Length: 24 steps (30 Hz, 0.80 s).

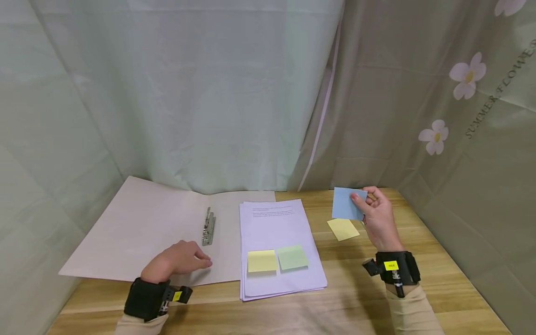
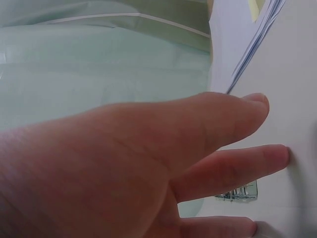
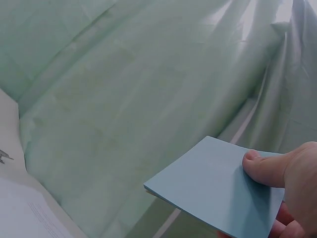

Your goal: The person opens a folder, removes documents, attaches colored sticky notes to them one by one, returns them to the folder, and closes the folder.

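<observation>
My right hand (image 1: 378, 216) pinches a pad of blue sticky notes (image 1: 346, 204), thumb on top, above the table's right side. In the right wrist view the blue pad (image 3: 218, 183) shows some thickness. Over the lower part of an open white folder (image 1: 138, 228) hovers or rests my left hand (image 1: 180, 259), fingers loosely bent around nothing; contact is unclear. Beside it lies the folder's metal clip (image 1: 208, 228). A stack of printed paper (image 1: 276, 232) overlaps the folder's right edge, bearing a yellow sticky note (image 1: 262, 261) and a green sticky note (image 1: 292, 257).
Below the blue pad, yellow sticky notes (image 1: 343, 229) lie on the wooden table (image 1: 335, 302). Curtains (image 1: 209, 93) hang behind the table and along both sides. The folder's left cover reaches toward the left curtain.
</observation>
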Motion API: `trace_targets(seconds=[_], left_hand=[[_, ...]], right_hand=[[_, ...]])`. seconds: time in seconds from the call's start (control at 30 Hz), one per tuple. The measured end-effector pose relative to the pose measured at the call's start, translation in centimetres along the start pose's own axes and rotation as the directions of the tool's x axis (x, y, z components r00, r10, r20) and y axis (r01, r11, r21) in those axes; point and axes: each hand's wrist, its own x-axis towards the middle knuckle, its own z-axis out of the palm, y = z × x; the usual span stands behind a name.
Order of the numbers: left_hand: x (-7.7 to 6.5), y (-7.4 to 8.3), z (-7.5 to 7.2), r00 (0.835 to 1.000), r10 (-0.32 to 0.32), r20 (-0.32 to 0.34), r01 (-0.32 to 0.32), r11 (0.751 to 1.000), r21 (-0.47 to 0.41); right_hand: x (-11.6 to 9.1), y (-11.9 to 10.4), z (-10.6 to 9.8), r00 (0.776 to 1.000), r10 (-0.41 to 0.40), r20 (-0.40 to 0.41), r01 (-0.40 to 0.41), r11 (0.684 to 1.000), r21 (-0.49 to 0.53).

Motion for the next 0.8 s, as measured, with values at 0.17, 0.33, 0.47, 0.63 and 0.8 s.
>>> trace_targets(seconds=[0.17, 0.33, 0.47, 0.63, 0.8], left_hand=[[0.1, 0.1, 0.0, 1.0, 0.001, -0.013, -0.001, 1.0, 0.005], [0.2, 0.3, -0.1, 0.999, 0.025, -0.026, -0.025, 1.0, 0.017], [0.4, 0.3, 0.0, 0.999, 0.03, -0.03, -0.029, 0.999, 0.021], [0.4, 0.3, 0.1, 0.998, 0.037, -0.047, -0.036, 0.999, 0.016], [0.6, 0.9, 0.0, 0.995, 0.063, -0.082, -0.064, 0.998, -0.01]], right_hand=[[0.0, 0.1, 0.2, 1.0, -0.005, -0.021, 0.005, 1.0, -0.012], [0.0, 0.1, 0.6, 0.999, -0.013, -0.047, 0.014, 1.0, 0.005], [-0.2, 0.2, 1.0, 0.999, -0.022, -0.049, 0.022, 1.0, 0.007], [-0.2, 0.4, 1.8, 0.999, -0.032, -0.017, 0.032, 0.999, -0.008], [-0.3, 0.4, 2.3, 0.999, -0.028, -0.031, 0.027, 0.999, -0.041]])
